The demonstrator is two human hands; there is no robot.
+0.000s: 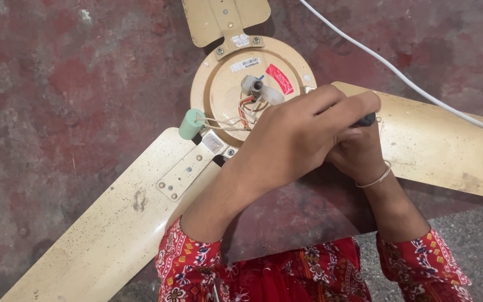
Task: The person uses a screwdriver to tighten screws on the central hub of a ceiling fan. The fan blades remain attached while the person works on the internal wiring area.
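Both hands together, left hand (300,137) stacked over right hand (359,151), clamped on a dark tool handle (366,119); only its tip shows at 3 o'clock of the fist. Tool sits over the cream ceiling fan motor hub (227,84), at the hub's 4 o'clock edge. Fan lies on the red floor (57,84). Green capacitor (191,124) at hub's 8 o'clock, wired in. White cable (403,78) runs past at 2 o'clock.

Dark tool (368,119) — mostly hidden between hands; fan blades (113,223) cut off.
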